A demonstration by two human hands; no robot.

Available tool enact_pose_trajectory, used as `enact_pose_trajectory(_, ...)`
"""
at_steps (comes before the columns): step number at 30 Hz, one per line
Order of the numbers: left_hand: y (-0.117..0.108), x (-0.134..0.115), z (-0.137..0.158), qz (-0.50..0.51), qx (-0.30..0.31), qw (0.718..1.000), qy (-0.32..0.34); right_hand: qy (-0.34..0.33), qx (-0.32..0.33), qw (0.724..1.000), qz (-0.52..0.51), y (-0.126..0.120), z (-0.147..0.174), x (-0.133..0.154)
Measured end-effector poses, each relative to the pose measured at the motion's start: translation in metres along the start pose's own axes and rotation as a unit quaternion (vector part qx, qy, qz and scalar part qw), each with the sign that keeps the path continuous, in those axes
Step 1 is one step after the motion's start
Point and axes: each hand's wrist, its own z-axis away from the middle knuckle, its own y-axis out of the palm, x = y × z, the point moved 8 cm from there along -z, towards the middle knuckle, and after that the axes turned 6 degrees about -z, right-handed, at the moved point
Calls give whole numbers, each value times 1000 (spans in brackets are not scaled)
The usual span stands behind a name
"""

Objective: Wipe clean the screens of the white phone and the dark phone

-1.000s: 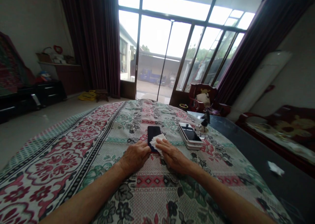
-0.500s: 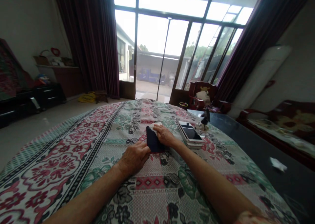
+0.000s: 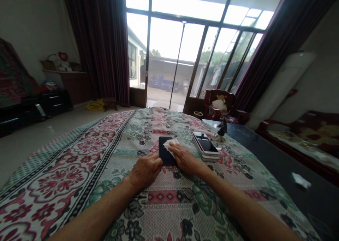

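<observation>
Your left hand [image 3: 145,169] lies flat, pinning the dark phone's [image 3: 164,150] near-left edge on the cloth [image 3: 79,163], while your right hand [image 3: 183,158] presses a white wipe [image 3: 171,143] on its glass mid-wipe; next stroke needs steady pressure.

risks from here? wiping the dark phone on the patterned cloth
1. The left hand steadies only the near corner of the dark phone; a firm stroke of the white wipe under the right hand might slide it on the tablecloth.
2. The stack of phones lies close beside the right hand; a wide stroke could knock it.
</observation>
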Motion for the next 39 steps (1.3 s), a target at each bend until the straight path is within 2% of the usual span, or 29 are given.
enact_pose_trajectory(5,1,2,1,26,-10,1000,-9,-26,21,999,-6,-4,31,31)
enact_pose_trajectory(11,5,13,4,63,-8,995,-73,-46,27,998,-19,-9,44,46)
enact_pose_trajectory(16,5,27,7,54,-52,989,-129,-60,24,998,-29,-10,44,46)
enact_pose_trajectory(21,9,28,6,63,-42,991,-114,-67,32,997,-24,-5,40,48)
enact_pose_trajectory(27,12,32,7,67,-48,988,-131,-74,33,997,-16,1,29,55)
enact_pose_trajectory(33,11,33,7,64,-54,988,-131,-85,44,995,-31,-7,30,49)
enact_pose_trajectory(39,9,32,7,67,-59,988,-130,-65,40,996,-43,-17,34,35)
